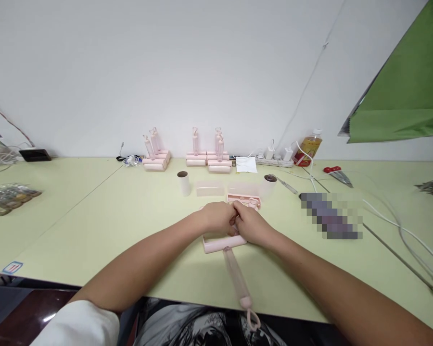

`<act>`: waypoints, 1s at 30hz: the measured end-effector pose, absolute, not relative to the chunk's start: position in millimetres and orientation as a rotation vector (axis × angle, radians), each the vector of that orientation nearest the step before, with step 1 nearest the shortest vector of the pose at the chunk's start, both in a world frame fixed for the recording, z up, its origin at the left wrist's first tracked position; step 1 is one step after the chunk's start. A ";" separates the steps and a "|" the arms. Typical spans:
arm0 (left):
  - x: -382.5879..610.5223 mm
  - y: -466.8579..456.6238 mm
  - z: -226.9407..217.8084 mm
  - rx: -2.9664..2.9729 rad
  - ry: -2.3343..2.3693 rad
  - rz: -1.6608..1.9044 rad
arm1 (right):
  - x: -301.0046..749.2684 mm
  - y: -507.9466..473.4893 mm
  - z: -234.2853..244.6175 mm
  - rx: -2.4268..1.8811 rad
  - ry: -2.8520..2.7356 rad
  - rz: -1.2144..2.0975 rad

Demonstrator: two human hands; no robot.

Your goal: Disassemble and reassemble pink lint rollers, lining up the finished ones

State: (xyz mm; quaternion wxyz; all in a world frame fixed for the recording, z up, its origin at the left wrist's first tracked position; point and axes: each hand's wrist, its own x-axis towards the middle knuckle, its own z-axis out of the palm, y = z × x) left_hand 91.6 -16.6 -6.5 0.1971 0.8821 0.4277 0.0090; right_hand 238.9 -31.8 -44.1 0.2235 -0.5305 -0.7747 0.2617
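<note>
My left hand [219,217] and my right hand [251,224] meet, both closed, over a pink lint roller body [222,246]. Their fingers press together at its inner part, which they largely hide. From the body a clear pink handle [237,276] runs toward me, ending in a heart-shaped loop [253,319] over the table edge. Just behind my hands lies an open pink case part [243,197] with small pink pieces [253,203] in it. Beyond are two clear covers, one on the left [210,188] and one on the right [242,186].
A white paper roll [184,183] and a darker-ended roll [270,181] stand behind. Several pink lint rollers [155,161] line the wall. A screwdriver [287,185], scissors [337,175], a bottle [309,148], a power strip [274,161] and cables are to the right.
</note>
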 end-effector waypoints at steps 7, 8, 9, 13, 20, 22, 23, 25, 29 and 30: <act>86.4 -13.0 -12.0 2.357 1.342 0.067 | 240.7 -30.6 -47.3 -1.444 -2.110 0.766; 85.2 -13.1 -10.4 2.363 1.347 0.031 | 240.7 -30.8 -47.5 -1.451 -2.113 0.763; 84.3 -13.4 -8.7 2.369 1.351 -0.006 | 240.6 -30.9 -47.6 -1.457 -2.116 0.758; 81.9 -14.9 -3.9 2.374 1.328 -0.066 | 239.3 -30.9 -47.9 -1.461 -2.114 0.732; 77.0 -9.8 -6.5 2.358 1.276 -0.016 | 238.3 -30.2 -46.8 -1.483 -2.127 0.731; 76.6 -5.5 -11.3 2.460 1.303 0.076 | 238.7 -29.6 -48.0 -1.483 -2.134 0.709; 76.6 -3.3 -14.7 2.507 1.335 0.127 | 238.9 -29.1 -48.8 -1.481 -2.136 0.697; 76.9 0.4 -23.4 2.609 1.370 0.211 | 239.2 -28.2 -50.0 -1.467 -2.137 0.677; 75.5 1.5 -40.0 2.913 1.231 0.277 | 238.9 -27.3 -50.0 -1.450 -2.163 0.647; 74.1 0.5 -42.3 2.967 1.203 0.276 | 238.7 -27.4 -49.6 -1.455 -2.171 0.643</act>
